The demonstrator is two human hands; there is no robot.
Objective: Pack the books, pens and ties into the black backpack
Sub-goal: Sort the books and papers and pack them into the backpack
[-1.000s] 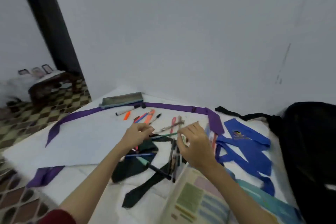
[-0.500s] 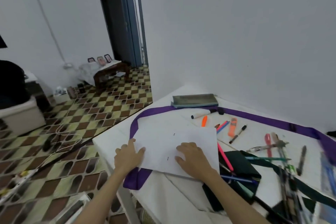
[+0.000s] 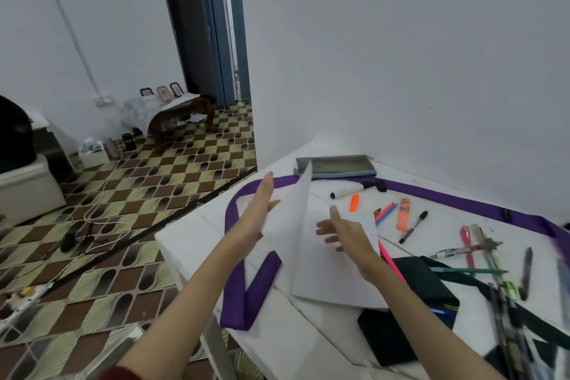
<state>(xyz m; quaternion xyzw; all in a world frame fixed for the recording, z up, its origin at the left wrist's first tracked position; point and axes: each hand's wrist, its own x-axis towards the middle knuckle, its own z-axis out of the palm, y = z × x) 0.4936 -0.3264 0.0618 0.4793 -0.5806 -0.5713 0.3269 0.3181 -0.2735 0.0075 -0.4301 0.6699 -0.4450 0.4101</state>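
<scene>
Two hands at a white book (image 3: 327, 268) on the white table (image 3: 185, 241), its cover sheet raised.

We found the left hand (image 3: 257, 216) flat behind the lifted sheet, fingers straight and together; the right hand (image 3: 344, 233) hovered over the open page, fingers loosely spread, pinching nothing. We noted a purple tie (image 3: 246, 293) looped round the book's left side, a dark green tie (image 3: 431, 281) to its right, and pens, among them an orange marker (image 3: 403, 218), scattered beyond. We saw no backpack in view.
</scene>
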